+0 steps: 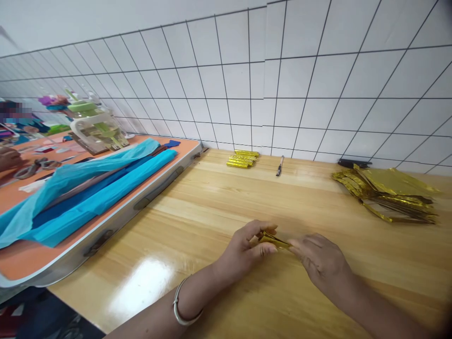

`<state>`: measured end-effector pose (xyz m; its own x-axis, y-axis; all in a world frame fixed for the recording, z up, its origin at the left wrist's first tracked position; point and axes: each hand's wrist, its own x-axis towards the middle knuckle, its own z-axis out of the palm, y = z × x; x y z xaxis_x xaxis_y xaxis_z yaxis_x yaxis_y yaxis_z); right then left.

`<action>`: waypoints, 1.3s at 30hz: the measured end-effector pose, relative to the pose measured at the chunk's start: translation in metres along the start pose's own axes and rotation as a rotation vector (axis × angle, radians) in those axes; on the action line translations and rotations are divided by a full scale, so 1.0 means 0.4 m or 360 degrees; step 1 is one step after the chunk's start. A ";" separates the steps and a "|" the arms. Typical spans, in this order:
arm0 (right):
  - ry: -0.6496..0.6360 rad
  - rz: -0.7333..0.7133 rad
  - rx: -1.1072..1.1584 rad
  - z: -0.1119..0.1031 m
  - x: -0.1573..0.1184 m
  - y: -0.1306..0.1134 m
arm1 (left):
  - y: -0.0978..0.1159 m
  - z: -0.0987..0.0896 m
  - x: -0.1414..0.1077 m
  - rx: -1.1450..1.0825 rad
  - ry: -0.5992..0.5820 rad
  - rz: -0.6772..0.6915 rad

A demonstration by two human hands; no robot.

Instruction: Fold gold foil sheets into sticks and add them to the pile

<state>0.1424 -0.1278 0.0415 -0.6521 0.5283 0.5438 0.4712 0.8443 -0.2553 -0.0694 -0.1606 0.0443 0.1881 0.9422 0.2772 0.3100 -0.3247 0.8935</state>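
Between my hands, just over the wooden table (197, 207), is a folded piece of gold foil paper (277, 241). My left hand (252, 245) grips its left end between thumb and fingers. The fingers of my right hand (319, 256) pinch the right end. The layers of the foil stand slightly apart near my left hand. Several narrow gold foil strips (242, 159), folded or rolled, lie side by side near the wall. At the right a loose stack of gold foil sheets (395, 193) rests on the table.
A pen (279, 165) lies near the wall, and a black object (354, 163) sits behind the foil stack. On the left, an orange-topped table (21, 263) holds blue crepe paper (116, 193), scissors (38, 167) and a clear container with a green lid (97, 125). Another person's hand (10, 159) is at far left.
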 end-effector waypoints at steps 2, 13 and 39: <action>-0.0017 0.0109 0.0077 0.007 -0.006 0.003 | -0.003 0.006 0.000 -0.0289 -0.0072 -0.0189; -0.0039 0.0207 0.0171 0.038 -0.026 0.011 | -0.019 0.014 -0.003 -0.0641 -0.0030 -0.0418; -0.0867 0.0933 0.0694 0.028 0.012 -0.036 | -0.004 0.008 -0.012 0.0713 0.0051 0.0522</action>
<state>0.1256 -0.1365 0.0387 -0.6215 0.7593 -0.1928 0.6212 0.3278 -0.7118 -0.0679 -0.1650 0.0404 0.3155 0.7855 0.5324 0.6071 -0.5983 0.5229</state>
